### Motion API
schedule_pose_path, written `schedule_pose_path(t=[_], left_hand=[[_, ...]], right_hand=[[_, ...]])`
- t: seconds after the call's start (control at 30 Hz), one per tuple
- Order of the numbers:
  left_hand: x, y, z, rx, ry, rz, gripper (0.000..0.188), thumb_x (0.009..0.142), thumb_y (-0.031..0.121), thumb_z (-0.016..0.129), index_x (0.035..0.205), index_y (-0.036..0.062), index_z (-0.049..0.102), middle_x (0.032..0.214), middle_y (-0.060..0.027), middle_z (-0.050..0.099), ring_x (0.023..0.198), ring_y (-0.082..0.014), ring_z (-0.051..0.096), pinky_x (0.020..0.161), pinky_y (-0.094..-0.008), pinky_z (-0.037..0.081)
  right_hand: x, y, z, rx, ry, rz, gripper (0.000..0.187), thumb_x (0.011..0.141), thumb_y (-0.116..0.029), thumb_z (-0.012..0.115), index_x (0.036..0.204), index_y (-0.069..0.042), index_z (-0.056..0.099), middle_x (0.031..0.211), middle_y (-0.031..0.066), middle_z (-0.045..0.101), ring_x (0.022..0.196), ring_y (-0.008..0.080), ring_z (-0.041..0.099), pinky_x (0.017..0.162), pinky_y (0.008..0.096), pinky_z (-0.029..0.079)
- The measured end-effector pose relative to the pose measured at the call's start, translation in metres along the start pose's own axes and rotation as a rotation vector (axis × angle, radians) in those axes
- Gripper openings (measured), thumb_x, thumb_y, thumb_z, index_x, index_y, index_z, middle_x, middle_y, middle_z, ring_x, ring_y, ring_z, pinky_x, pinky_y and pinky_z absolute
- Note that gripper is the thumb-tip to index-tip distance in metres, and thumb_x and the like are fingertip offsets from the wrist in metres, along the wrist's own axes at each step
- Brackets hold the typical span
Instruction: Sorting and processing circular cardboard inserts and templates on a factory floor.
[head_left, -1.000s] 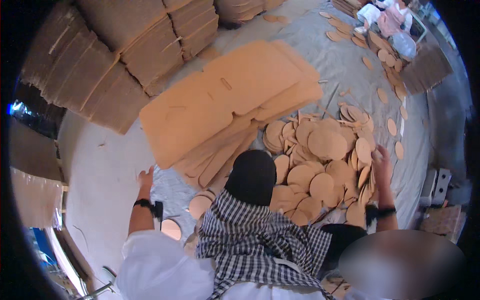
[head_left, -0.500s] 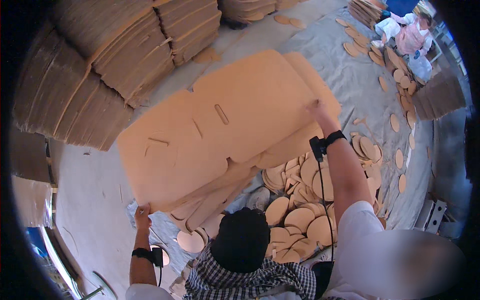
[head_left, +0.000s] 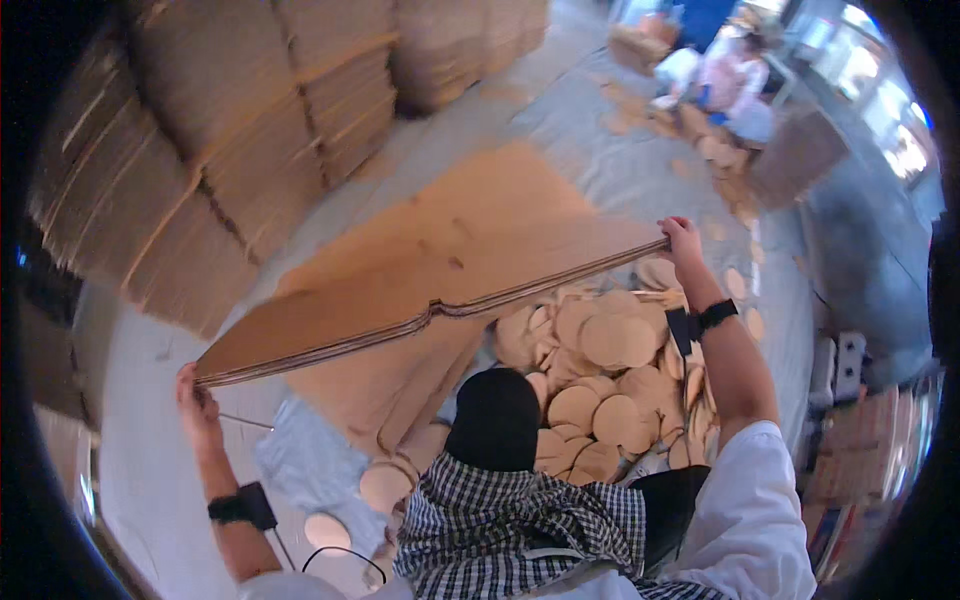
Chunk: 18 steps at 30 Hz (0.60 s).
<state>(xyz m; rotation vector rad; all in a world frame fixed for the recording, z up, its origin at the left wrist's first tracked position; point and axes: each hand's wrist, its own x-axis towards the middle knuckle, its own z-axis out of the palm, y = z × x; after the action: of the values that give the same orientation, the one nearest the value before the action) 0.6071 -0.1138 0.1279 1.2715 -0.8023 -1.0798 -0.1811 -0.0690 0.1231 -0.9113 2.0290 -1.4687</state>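
Note:
Between my two hands, raised and tilted, spans a thin stack of brown cardboard sheets (head_left: pixel 330 347). Its layered long edge faces me and has a small notch at the middle. My left hand (head_left: pixel 200 402) grips the left corner with fingers closed. Around the far right end of that edge, my right hand (head_left: pixel 682 243) is closed as well. More flat cardboard (head_left: pixel 515 175) lies under and beyond the held stack, blurred by motion. Each wrist wears a black strap with a small box.
Tall cardboard stacks (head_left: pixel 340 80) line the left and back. A heap of round cardboard discs (head_left: pixel 615 340) lies right of my checkered cloth (head_left: pixel 520 510). Grey sheeting (head_left: pixel 560 120) covers part of the floor. Another person (head_left: pixel 735 85) sits at the far right among discs.
My right hand has gone from resting on the top sheet to gripping the stack's edge. My left hand has moved left and slightly up. The stack's near edge is now lifted.

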Motion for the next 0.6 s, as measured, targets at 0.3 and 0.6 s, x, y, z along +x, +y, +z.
schedule_pose_path(t=[0.3, 0.6], left_hand=[[-0.021, 0.119, 0.092, 0.001, -0.477, 0.428, 0.044, 0.084, 0.01, 0.055, 0.126, 0.0005, 0.046, 0.064, 0.0059, 0.038, 0.047, -0.0009, 0.03, 0.04, -0.0169, 0.02], [-0.045, 0.106, 0.272, 0.258, -0.792, 0.562, 0.043, 0.085, 0.021, 0.059, 0.122, 0.0008, 0.05, 0.099, -0.0037, 0.06, 0.083, -0.0102, 0.055, 0.067, -0.0235, 0.043]], right_hand=[[-0.363, -0.221, -0.291, 0.057, 0.626, -0.556, 0.042, 0.091, -0.037, 0.047, 0.115, -0.003, 0.051, 0.09, 0.0026, 0.054, 0.076, 0.0111, 0.051, 0.066, 0.0262, 0.044], [-0.645, -0.153, -0.417, -0.508, 1.224, -0.166, 0.05, 0.093, -0.038, 0.046, 0.127, -0.001, 0.046, 0.109, 0.0066, 0.054, 0.095, 0.0166, 0.049, 0.087, 0.0294, 0.036]])
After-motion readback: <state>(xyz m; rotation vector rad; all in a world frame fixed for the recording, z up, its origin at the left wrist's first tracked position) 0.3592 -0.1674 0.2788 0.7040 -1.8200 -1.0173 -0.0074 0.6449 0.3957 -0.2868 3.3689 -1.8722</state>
